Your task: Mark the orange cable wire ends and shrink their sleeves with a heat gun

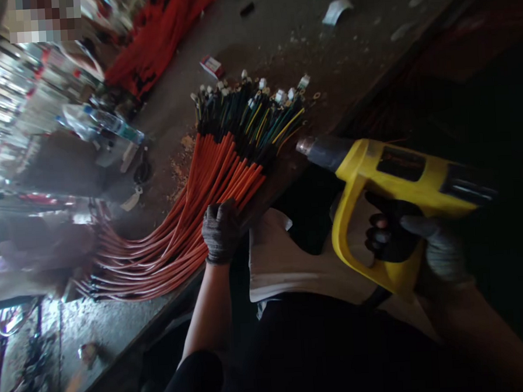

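A thick bundle of orange insulated cables (217,186) lies across the workbench and fans out to the lower left. Its far end turns into black, green and yellow thin wires (251,117) tipped with white connectors and metal ring terminals. My left hand (222,232), in a dark grey glove, grips the orange bundle from above. My right hand (397,235), in a black-palmed glove, holds a yellow heat gun (392,174) by its handle. The gun's metal nozzle (306,146) points at the thin wires and stands a short way from them.
The dusty grey workbench (280,54) carries a small printed box (211,67), a plastic water bottle (109,125), a scrap of white paper (337,10) and scattered shavings. A heap of red cable (157,37) lies at the top. A white cloth (282,265) hangs below the bench edge.
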`<action>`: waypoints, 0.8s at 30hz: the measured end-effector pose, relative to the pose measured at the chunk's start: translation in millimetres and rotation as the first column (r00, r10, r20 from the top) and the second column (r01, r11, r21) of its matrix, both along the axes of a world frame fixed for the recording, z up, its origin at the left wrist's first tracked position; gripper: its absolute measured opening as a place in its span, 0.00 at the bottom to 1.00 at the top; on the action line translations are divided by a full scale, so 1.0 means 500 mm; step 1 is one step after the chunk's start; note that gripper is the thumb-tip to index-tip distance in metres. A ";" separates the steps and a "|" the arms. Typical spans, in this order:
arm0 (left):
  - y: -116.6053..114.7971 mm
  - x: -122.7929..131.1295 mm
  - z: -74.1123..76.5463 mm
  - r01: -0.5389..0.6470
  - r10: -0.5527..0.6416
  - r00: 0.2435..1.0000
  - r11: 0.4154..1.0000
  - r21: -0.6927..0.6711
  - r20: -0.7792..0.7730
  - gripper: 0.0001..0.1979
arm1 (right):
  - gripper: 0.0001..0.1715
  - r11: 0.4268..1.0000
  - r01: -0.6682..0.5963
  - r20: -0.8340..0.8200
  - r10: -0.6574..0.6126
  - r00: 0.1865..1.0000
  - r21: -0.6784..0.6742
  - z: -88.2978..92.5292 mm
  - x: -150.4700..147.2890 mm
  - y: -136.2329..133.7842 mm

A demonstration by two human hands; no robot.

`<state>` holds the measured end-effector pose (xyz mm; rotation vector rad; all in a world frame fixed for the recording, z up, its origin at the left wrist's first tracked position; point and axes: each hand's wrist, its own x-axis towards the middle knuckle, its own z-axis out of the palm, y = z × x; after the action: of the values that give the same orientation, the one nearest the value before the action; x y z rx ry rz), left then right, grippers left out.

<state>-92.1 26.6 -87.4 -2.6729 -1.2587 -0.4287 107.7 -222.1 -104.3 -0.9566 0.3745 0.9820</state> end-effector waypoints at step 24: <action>0.059 -0.026 0.078 0.212 -0.235 0.962 0.964 -0.163 -0.138 0.17 | 0.15 0.979 -0.143 0.078 0.133 0.988 0.144 -0.002 -0.043 0.049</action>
<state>-104.9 56.1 -48.1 -2.9202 -0.9839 -0.1533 86.3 -197.6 -105.3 -0.8857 0.1756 1.0853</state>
